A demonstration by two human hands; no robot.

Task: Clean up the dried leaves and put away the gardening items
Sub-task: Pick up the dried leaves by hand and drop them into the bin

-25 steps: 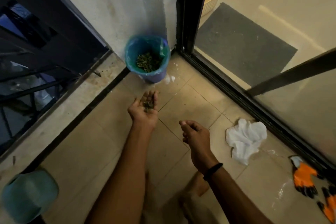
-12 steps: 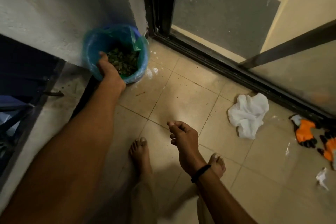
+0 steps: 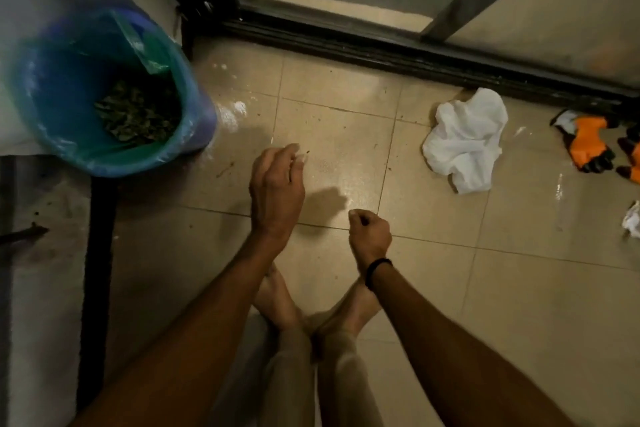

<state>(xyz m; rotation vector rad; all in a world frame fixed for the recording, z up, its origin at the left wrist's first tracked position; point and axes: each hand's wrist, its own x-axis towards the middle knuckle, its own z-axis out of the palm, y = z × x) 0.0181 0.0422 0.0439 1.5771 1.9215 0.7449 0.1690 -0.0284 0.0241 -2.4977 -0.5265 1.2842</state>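
Observation:
A blue bin (image 3: 114, 166) lined with a green-blue bag stands at the upper left against the wall, with dried leaves (image 3: 135, 114) heaped inside. My left hand (image 3: 277, 184) hovers over the tiled floor to the right of the bin, back up, fingers relaxed and holding nothing. My right hand (image 3: 369, 230) is lower right of it, curled into a loose fist with nothing visible in it. A few tiny leaf crumbs (image 3: 225, 170) lie on the tiles near the bin. Orange and black gardening gloves (image 3: 588, 142) lie at the right edge.
A crumpled white cloth (image 3: 464, 139) lies by the sliding door track (image 3: 381, 48). A small wad of white paper (image 3: 632, 218) sits at the far right. A raised ledge with a black strip (image 3: 100, 253) runs along the left. My bare feet (image 3: 277, 302) are under my arms.
My left hand has come out of the bin, empty, and moved right over the tiles. My right hand has closed into a fist. The view has tilted down.

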